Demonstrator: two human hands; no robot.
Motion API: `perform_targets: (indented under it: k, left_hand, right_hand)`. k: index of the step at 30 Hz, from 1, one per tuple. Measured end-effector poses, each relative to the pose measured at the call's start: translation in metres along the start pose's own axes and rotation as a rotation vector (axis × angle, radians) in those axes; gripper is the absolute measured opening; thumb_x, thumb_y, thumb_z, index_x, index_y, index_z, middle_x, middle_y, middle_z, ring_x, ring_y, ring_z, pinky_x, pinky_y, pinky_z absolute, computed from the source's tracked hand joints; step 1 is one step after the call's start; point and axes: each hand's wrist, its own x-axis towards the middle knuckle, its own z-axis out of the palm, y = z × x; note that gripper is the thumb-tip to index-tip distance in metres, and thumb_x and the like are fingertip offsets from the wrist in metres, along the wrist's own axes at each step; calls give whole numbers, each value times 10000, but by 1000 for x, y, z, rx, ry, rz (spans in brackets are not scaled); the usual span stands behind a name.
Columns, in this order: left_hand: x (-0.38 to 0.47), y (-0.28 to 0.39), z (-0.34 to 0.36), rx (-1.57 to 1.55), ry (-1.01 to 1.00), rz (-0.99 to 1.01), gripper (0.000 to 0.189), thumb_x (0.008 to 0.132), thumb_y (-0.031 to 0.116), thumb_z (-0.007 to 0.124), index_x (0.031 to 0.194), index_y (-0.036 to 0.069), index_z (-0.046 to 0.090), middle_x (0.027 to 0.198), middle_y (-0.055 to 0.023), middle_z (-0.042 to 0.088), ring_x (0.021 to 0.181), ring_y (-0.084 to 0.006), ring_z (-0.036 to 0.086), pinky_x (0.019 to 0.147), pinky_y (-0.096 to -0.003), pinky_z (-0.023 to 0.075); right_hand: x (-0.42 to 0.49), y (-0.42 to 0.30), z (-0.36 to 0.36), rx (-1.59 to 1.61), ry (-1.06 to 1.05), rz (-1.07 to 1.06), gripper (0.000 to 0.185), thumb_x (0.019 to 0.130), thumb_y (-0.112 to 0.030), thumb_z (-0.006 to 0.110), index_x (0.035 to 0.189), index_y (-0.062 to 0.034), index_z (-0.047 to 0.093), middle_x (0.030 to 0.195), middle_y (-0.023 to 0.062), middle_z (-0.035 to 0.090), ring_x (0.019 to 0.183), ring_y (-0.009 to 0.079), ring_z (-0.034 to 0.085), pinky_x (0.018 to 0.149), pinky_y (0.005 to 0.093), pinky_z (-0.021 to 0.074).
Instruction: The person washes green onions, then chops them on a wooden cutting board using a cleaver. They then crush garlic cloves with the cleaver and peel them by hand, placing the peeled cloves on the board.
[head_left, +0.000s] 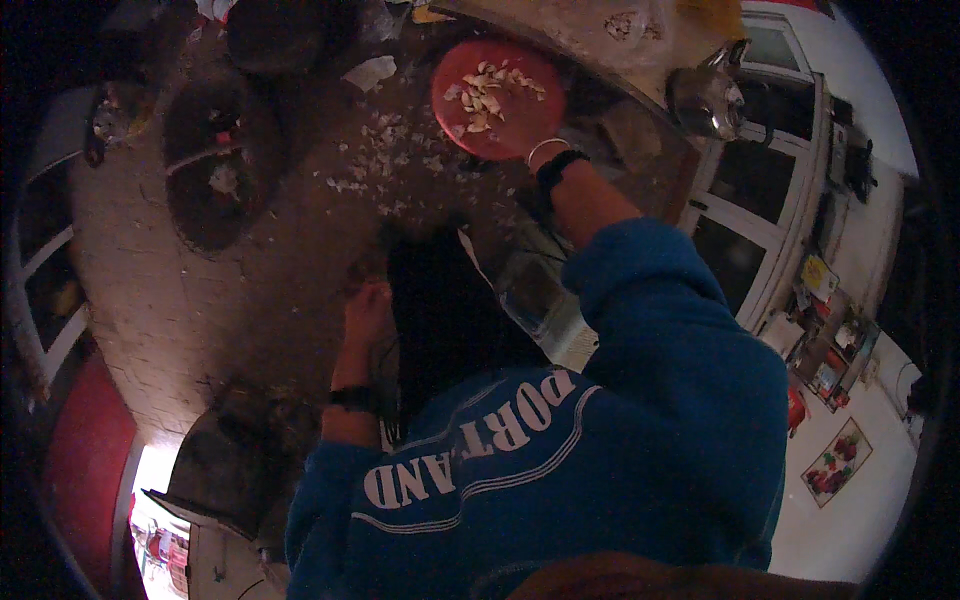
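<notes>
My right hand (517, 133) reaches over the lower right part of a round red tray (448, 71), its fingers blurred and dim against the red. Pale pieces that look like garlic cloves (484, 97) lie loose on the tray beside it. Whether the fingers hold a piece cannot be made out. Low beside my dark-clothed leg is my left hand (369, 304), with its fingers curled; what may be in them is hidden by the dim light. Whitish peel scraps (390, 142) are strewn over the floor left of and below the tray.
A low table (570, 41) stands beyond the tray, with a shiny metal kettle (709, 101) near its right end. Left on the floor is a dark oval container (210, 195) with scraps in it. A clear plastic-like container (532, 289) lies right of my leg. Glazed cabinet doors (754, 172) stand at right.
</notes>
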Motion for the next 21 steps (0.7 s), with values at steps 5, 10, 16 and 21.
perform_targets:
  k: [5,10,16,21]
  left_hand:
    - [-1,-33,-4,-149,32,-153,333,897,336,621,1102,80,676,965,-96,702,846,-188,652,763,-361,514]
    - [10,-30,1,-136,47,-191,294,913,289,607,1079,54,664,928,-79,687,836,-161,633,736,-346,503]
    - [14,-10,23,-355,38,-147,245,918,231,620,1080,53,666,919,-30,668,791,-103,589,705,-285,490]
    - [28,-8,36,-381,5,-263,258,927,249,617,1104,68,669,875,0,659,760,-92,578,694,-274,485]
  right_hand:
    - [29,13,36,-270,6,-25,524,854,-413,635,1345,-259,533,1404,144,484,1299,369,437,1086,501,346]
    - [46,38,60,-445,-170,-159,552,869,-462,612,1382,-292,502,1462,135,432,1325,402,395,1094,534,321]
    - [60,39,75,-354,-79,-32,537,874,-468,605,1373,-293,517,1489,123,398,1312,411,403,1096,528,318]
    - [54,52,88,-303,-47,-132,431,908,-460,537,1285,-256,584,1401,62,500,1313,337,410,1086,554,298]
